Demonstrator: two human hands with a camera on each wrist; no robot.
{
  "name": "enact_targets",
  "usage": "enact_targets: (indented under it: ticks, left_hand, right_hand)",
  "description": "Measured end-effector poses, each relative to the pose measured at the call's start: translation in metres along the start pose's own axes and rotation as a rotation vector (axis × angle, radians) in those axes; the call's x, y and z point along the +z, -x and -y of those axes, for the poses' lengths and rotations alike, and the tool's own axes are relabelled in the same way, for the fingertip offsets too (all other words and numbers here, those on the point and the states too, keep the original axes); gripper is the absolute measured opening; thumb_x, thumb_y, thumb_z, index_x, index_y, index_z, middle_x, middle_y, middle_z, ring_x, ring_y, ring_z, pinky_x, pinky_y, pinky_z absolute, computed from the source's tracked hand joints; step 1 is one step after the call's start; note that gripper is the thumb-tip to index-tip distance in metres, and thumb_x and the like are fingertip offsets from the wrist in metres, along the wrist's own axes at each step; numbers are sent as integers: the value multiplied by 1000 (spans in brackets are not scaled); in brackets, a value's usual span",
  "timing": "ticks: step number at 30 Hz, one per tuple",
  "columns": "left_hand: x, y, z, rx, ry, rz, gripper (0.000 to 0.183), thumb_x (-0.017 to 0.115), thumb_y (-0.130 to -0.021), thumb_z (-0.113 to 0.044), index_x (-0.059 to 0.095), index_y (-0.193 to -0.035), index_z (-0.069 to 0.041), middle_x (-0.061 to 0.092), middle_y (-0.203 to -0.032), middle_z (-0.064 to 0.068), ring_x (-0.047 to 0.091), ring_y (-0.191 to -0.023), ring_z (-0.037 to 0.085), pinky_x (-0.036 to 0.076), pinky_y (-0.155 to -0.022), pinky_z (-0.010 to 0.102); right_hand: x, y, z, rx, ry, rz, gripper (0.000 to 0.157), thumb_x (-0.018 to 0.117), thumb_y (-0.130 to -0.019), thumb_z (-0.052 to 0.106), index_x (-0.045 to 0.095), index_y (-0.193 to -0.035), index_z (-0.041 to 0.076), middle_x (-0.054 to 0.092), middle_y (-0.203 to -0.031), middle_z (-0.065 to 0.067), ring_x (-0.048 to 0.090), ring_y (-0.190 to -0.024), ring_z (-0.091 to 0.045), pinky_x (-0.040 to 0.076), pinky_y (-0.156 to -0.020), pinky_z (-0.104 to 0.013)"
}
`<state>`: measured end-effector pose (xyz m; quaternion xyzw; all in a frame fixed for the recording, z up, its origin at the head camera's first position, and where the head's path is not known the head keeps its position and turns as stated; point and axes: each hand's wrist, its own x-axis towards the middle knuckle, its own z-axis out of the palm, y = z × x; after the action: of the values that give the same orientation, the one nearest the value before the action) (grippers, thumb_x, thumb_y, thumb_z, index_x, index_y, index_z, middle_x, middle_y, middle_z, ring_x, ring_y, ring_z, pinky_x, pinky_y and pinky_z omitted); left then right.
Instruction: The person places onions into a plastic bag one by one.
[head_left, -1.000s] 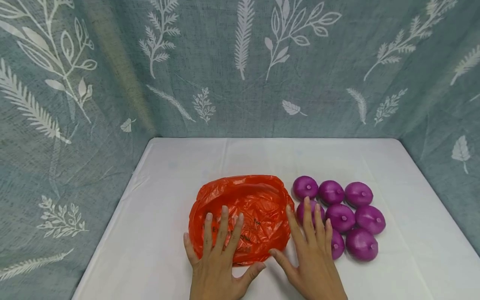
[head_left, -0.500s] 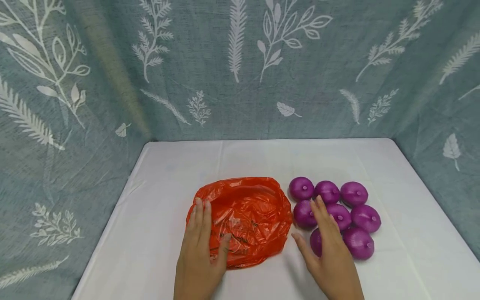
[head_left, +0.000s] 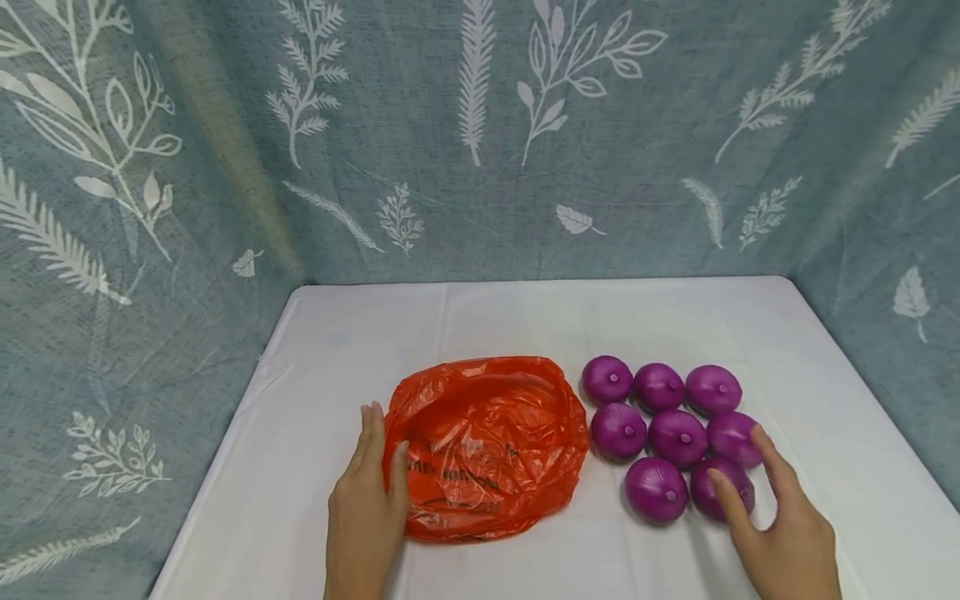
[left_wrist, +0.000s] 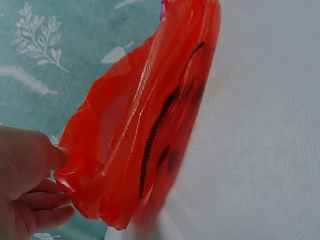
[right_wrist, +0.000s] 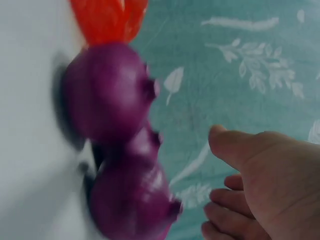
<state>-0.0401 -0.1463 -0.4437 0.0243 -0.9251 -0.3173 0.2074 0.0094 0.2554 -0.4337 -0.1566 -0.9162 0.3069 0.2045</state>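
A red plastic bag (head_left: 487, 450) with dark print sits on the white table, its mouth open upward. My left hand (head_left: 367, 500) is at the bag's left rim, fingers fairly straight and thumb apart; in the left wrist view the thumb and fingertips meet the bag's edge. Several purple onions (head_left: 677, 437) stand in rows to the right of the bag. My right hand (head_left: 787, 521) hovers by the near right onion (head_left: 722, 492), thumb and fingers spread. In the right wrist view a gap separates the hand from the onions (right_wrist: 107, 92).
The white tabletop (head_left: 315, 375) stretches around the bag and onions. A grey-green curtain (head_left: 450, 217) with white leaf patterns hangs behind the table and along both sides.
My left hand has moved left, from over the bag to its left rim. My right hand has moved right, from over the left onions to the near right ones.
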Motion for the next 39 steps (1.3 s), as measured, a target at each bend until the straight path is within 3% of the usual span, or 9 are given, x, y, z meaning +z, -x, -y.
enact_targets:
  ticks: [4,12,20,23,27,30,32,35,39]
  left_hand:
    - [0,0,4,18,-2,-24,58,73,-100,-7,50,-153,4,56,-149,25,62,-130,42,54,-100,55]
    - [3,-1,7,28,-8,-35,47,76,-97,-4,63,-142,5,68,-133,25,72,-113,40,62,-84,52]
    - [3,-1,6,-28,-16,-24,46,76,-97,-5,65,-141,2,70,-130,24,73,-111,39,62,-84,51]
    - [2,-1,7,-49,-14,-21,46,76,-97,-4,65,-141,1,70,-130,24,73,-112,39,62,-85,51]
    - [0,0,8,-38,-14,-40,43,75,-97,-2,67,-139,0,71,-128,23,75,-108,38,63,-84,51]
    - [0,1,8,-36,-7,-39,41,74,-98,-2,68,-138,1,71,-128,23,74,-109,38,63,-83,51]
    - [0,1,8,-46,-5,-29,40,74,-98,-3,68,-138,2,71,-128,23,74,-110,38,62,-84,50]
    - [0,1,8,-71,-5,-8,41,74,-99,-4,67,-139,2,71,-130,23,73,-112,38,61,-85,50]
    - [0,3,8,-92,-12,-2,41,73,-99,-5,67,-139,1,71,-130,23,73,-113,38,61,-86,50]
  right_hand:
    - [-1,4,-18,18,54,87,85,84,-93,30,39,-165,23,55,-150,-29,57,-127,-60,50,-97,-72]
    - [6,10,-35,105,172,191,93,86,-89,45,40,-163,12,54,-149,-33,55,-126,-62,49,-98,-73]
    - [13,19,-40,138,181,184,89,92,-83,31,47,-156,5,57,-143,-35,59,-124,-58,51,-98,-66]
    - [16,20,-39,112,148,142,86,95,-80,26,52,-151,2,61,-138,-35,63,-121,-55,51,-96,-59]
    - [17,22,-36,103,117,77,83,99,-74,24,59,-144,3,66,-130,-33,67,-115,-51,54,-89,-28]
    - [16,23,-28,98,69,1,79,100,-71,21,64,-139,4,69,-124,-32,69,-111,-50,40,-83,0]
    - [14,23,-20,84,40,-61,78,101,-69,17,66,-137,4,71,-123,-30,70,-109,-47,30,-82,6]
    - [11,21,-7,44,-15,-127,80,102,-67,13,67,-139,8,71,-126,-27,70,-112,-17,31,-84,6]
    - [9,14,17,-4,-79,-71,86,102,-70,18,64,-147,18,70,-134,-19,52,-115,16,36,-88,5]
